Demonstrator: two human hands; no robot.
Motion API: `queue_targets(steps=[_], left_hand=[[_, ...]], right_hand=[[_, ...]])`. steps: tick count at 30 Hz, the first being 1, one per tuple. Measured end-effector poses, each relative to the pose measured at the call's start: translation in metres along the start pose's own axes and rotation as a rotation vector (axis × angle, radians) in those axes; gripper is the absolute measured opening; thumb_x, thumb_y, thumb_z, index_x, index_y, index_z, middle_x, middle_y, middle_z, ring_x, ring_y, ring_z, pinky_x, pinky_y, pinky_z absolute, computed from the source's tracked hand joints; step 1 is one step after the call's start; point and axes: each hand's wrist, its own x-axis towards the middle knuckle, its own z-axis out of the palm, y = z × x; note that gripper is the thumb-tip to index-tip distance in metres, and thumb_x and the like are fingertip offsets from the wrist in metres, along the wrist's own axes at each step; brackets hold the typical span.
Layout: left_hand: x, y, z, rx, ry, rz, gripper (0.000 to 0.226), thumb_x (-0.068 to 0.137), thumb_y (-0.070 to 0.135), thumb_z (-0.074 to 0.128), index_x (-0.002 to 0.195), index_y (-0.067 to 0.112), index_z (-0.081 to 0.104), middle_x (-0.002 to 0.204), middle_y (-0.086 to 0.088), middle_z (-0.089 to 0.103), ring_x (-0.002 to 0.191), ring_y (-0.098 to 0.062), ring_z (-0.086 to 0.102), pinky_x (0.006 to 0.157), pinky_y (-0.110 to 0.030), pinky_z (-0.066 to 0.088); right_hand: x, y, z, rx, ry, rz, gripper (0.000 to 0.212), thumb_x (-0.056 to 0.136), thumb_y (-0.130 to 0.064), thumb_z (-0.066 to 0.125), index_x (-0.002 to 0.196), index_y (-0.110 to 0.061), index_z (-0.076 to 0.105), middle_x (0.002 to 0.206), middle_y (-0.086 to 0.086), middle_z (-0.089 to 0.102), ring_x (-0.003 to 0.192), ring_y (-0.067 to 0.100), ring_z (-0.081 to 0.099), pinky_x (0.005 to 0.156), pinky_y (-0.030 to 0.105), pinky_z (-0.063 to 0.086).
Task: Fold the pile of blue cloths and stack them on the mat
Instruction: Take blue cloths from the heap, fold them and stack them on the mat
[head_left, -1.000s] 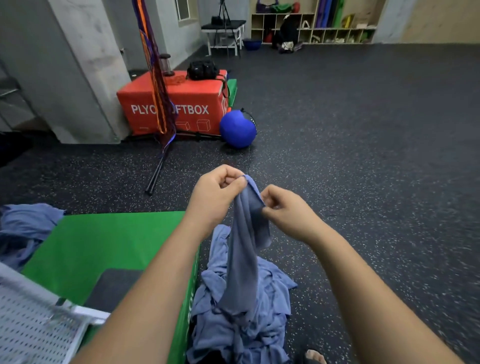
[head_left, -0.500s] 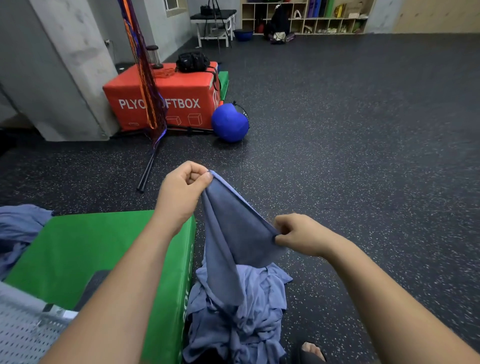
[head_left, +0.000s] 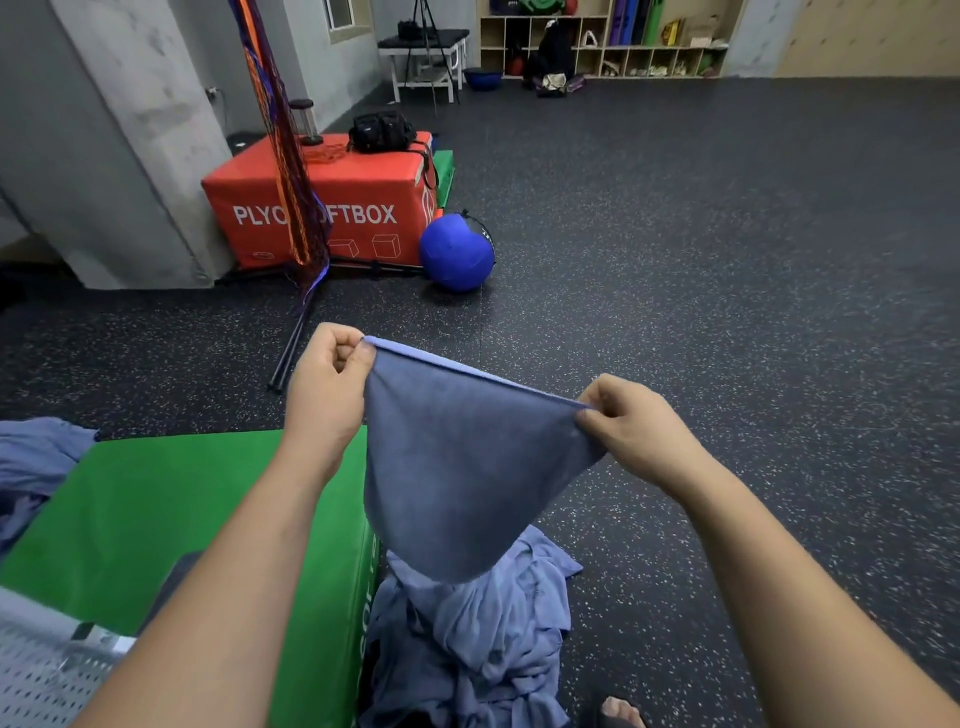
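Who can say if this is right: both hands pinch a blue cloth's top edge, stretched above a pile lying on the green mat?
No: the head view shows the pile on the floor beside the green mat, not on it. The left hand and right hand pinch the top edge of the blue cloth above it.

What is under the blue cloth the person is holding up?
Under the held cloth lies a pile of crumpled blue cloths on the speckled floor, beside the green mat. The cloth's hanging end hides the pile's top.
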Motion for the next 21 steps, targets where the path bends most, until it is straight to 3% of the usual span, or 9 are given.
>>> queue_targets(steps=[2,5,9,14,18,21], left_hand=[[0.002,0.000,0.002,-0.041,-0.003,-0.029,0.008,0.107,0.025,0.061,0.099,0.024,0.063,0.088,0.002,0.062,0.073,-0.011,0.050,0.061,-0.028,0.047],[0.003,-0.002,0.004,-0.052,-0.020,-0.043,0.006,0.104,0.024,0.063,0.099,0.025,0.065,0.089,0.000,0.067,0.076,-0.013,0.055,0.072,-0.039,0.048],[-0.002,0.000,0.010,-0.073,-0.122,-0.047,0.015,0.099,0.012,0.068,0.108,0.024,0.073,0.081,0.008,0.069,0.073,-0.009,0.058,0.071,-0.035,0.050],[-0.006,0.004,0.013,-0.062,-0.125,-0.045,0.005,0.097,0.020,0.078,0.092,0.017,0.079,0.070,0.007,0.072,0.059,-0.007,0.057,0.054,-0.021,0.049],[-0.005,0.005,0.013,-0.088,-0.084,-0.098,0.022,0.097,0.032,0.078,0.085,0.015,0.075,0.068,0.004,0.069,0.059,-0.009,0.053,0.052,-0.029,0.050],[-0.002,0.003,0.010,-0.092,-0.049,-0.112,0.021,0.096,0.036,0.078,0.086,0.018,0.076,0.073,0.000,0.073,0.063,-0.012,0.056,0.057,-0.038,0.056]], right_hand=[[0.000,-0.008,-0.006,0.146,0.097,0.004,0.008,0.093,-0.025,0.070,0.086,-0.023,0.067,0.065,-0.003,0.069,0.060,0.016,0.062,0.062,0.034,0.052],[-0.006,-0.024,-0.017,0.472,0.103,0.008,0.008,0.100,-0.019,0.071,0.106,-0.022,0.067,0.064,0.005,0.062,0.052,0.020,0.058,0.052,0.029,0.050],[-0.010,-0.033,-0.024,0.721,0.051,-0.023,0.019,0.105,-0.016,0.068,0.122,-0.019,0.060,0.073,0.016,0.059,0.058,0.022,0.053,0.056,0.030,0.045],[-0.007,-0.029,-0.029,0.877,0.102,-0.055,0.012,0.105,-0.009,0.064,0.112,-0.018,0.063,0.074,0.014,0.060,0.059,0.021,0.056,0.058,0.031,0.043],[-0.006,-0.026,-0.035,0.988,0.093,-0.039,0.020,0.101,0.000,0.057,0.098,-0.016,0.070,0.077,0.013,0.061,0.063,0.022,0.055,0.059,0.032,0.042],[-0.005,-0.024,-0.036,1.037,0.080,0.008,0.030,0.097,0.005,0.049,0.095,-0.010,0.075,0.079,0.012,0.067,0.068,0.022,0.059,0.060,0.029,0.044]])
